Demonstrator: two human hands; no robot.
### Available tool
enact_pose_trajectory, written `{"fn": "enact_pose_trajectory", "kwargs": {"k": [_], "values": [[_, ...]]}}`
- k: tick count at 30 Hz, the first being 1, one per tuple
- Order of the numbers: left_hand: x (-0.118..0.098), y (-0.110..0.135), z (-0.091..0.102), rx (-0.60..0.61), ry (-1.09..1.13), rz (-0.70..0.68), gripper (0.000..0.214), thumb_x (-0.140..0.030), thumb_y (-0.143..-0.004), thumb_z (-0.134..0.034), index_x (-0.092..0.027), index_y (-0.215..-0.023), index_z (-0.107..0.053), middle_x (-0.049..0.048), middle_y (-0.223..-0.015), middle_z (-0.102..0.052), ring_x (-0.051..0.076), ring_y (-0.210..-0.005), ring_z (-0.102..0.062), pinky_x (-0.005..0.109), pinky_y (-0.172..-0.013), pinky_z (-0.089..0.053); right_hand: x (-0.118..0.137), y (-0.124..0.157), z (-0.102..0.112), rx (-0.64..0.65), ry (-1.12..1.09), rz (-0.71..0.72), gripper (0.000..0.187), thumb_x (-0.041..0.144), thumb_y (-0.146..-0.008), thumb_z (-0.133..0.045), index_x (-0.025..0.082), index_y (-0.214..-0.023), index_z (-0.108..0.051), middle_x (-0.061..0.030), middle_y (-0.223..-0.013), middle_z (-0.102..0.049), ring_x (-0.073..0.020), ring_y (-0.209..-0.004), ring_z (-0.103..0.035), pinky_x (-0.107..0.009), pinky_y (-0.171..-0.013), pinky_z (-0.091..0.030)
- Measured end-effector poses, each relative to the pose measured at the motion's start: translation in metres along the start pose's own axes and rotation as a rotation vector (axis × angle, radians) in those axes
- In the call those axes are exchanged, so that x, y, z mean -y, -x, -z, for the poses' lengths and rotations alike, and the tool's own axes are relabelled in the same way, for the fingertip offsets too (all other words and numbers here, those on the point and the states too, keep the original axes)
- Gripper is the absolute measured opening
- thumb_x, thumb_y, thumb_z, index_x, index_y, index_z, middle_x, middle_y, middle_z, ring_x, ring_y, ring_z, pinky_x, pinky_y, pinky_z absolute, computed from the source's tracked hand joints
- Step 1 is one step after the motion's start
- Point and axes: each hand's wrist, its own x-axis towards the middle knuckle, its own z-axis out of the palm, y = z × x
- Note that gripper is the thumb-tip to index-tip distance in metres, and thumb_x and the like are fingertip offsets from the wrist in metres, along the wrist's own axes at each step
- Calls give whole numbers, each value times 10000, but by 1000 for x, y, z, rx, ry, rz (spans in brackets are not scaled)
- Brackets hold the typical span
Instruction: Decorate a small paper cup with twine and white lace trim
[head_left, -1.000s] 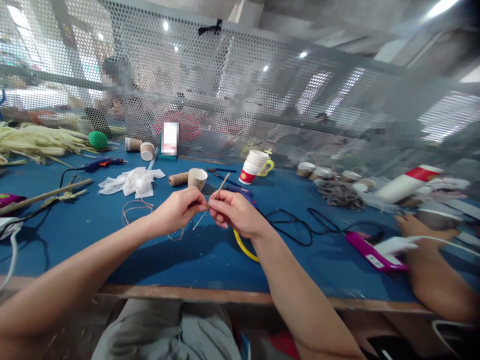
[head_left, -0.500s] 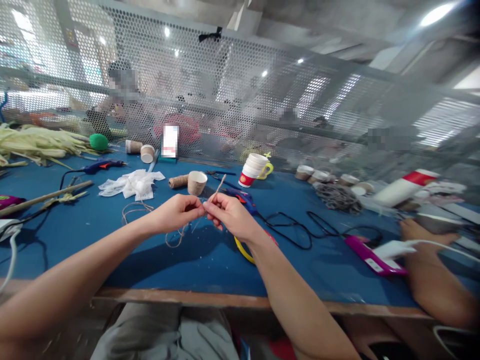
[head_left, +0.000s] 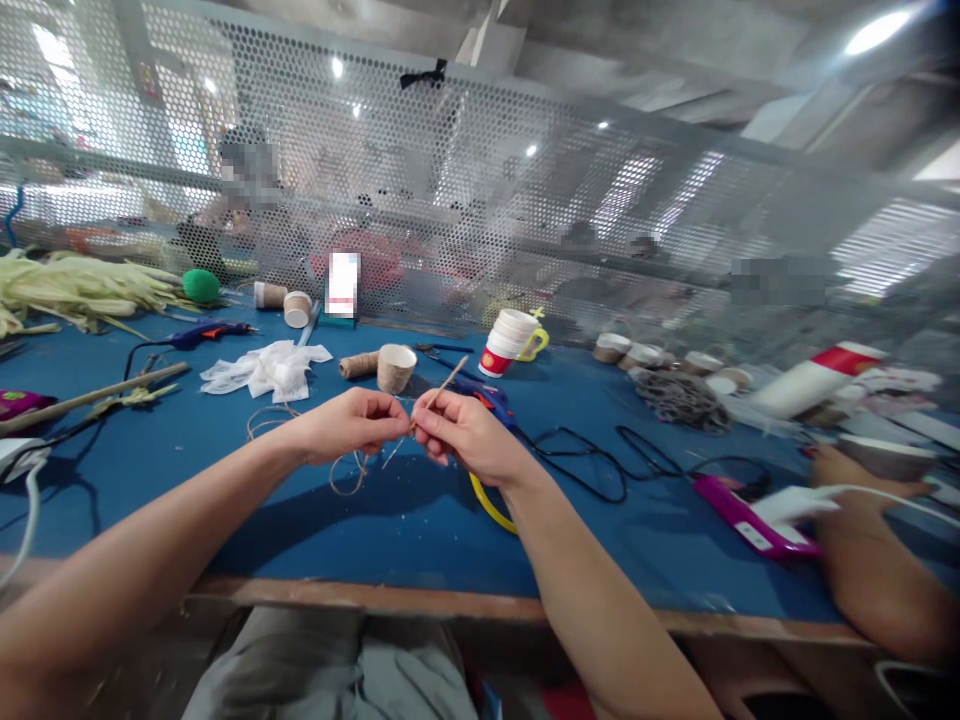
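My left hand (head_left: 364, 425) is closed in a pinch, its fingertips meeting those of the right hand over the table. Thin brown twine (head_left: 346, 478) trails in loose loops below it and seems to run up to the pinch. Between thumb and fingers my right hand (head_left: 457, 430) grips a thin brown twine-like strand (head_left: 452, 378), whose stiff end points up and right. Fingers hide where strand and twine meet. Just beyond the hands stand a small twine-wrapped cup (head_left: 395, 370) and, lying beside it, a twine spool (head_left: 359, 365).
Behind the right hand lie a blue glue gun (head_left: 491, 398) and yellow-handled scissors (head_left: 491, 505). Stacked paper cups (head_left: 504, 345), a white cloth-like bundle (head_left: 262, 370) and a purple power strip (head_left: 754, 520) occupy the blue table (head_left: 247, 530). Another person's arm (head_left: 870, 560) rests at right.
The strand's upper end has swung to the right and leans more, with a little more of it showing above my right hand. Both hands stay together in nearly the same place.
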Motion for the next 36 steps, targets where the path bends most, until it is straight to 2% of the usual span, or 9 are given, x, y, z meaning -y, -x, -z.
{"fn": "enact_pose_trajectory", "kwargs": {"k": [4,6,10,17,19,22,24,29,36], "values": [[2,-3,-1,-96,-157,-35,221,-335,-765,-495,-131,-681,-486,-50,-565,-406,49,-486,-334,195,-451,-269,-2,-3,-2,-89,106,-21,272,410,-736,-571,153,-728,-480,37,-573,-508,-42,-435,-427,-183,-393,-342],[3,-4,-1,-107,-162,-30,219,-334,-762,-498,-132,-680,-489,-50,-565,-407,50,-485,-338,196,-452,-275,-2,-3,-2,-100,107,-16,280,414,-723,-584,155,-726,-478,41,-571,-503,-42,-434,-423,-182,-390,-337],[4,-3,1,-19,-14,-1,213,-333,-761,-510,-129,-701,-503,-45,-592,-425,44,-491,-364,190,-460,-290,1,-2,-1,-38,45,-3,287,419,-711,-598,158,-736,-481,44,-573,-503,-41,-438,-422,-181,-392,-335],[7,-3,2,94,198,47,199,-300,-743,-544,-123,-674,-482,-58,-560,-390,24,-447,-313,183,-421,-214,1,0,2,46,14,8,276,406,-715,-607,159,-743,-486,46,-576,-508,-41,-444,-428,-180,-403,-344],[7,-4,1,56,153,23,201,-303,-750,-528,-127,-669,-475,-57,-561,-392,27,-453,-323,181,-427,-234,-1,-2,1,6,18,16,290,421,-712,-604,157,-736,-486,46,-569,-504,-40,-436,-419,-179,-394,-335],[7,-4,-2,-82,-58,-23,199,-309,-765,-497,-134,-673,-477,-53,-548,-400,41,-464,-341,182,-434,-265,-4,-4,-1,-102,53,32,304,431,-702,-607,157,-713,-476,47,-559,-494,-40,-425,-409,-180,-379,-320],[7,-4,-3,-122,-183,-38,196,-309,-775,-476,-136,-682,-482,-50,-540,-402,48,-468,-340,184,-433,-272,-5,-5,-3,-125,76,34,301,427,-701,-609,159,-708,-472,45,-562,-496,-43,-424,-412,-183,-379,-319],[3,-2,1,-46,-304,-89,182,-297,-790,-448,-133,-737,-506,-35,-593,-442,61,-505,-360,194,-463,-296,-4,-4,-2,-67,53,31,293,424,-707,-605,159,-715,-480,45,-565,-499,-40,-421,-408,-186,-382,-316],[1,-2,3,-69,-331,-159,167,-277,-789,-449,-132,-721,-496,-32,-618,-442,69,-546,-372,200,-501,-310,-3,-3,-2,-36,-7,47,272,403,-715,-607,162,-725,-483,49,-569,-499,-39,-426,-417,-185,-385,-318]]}}
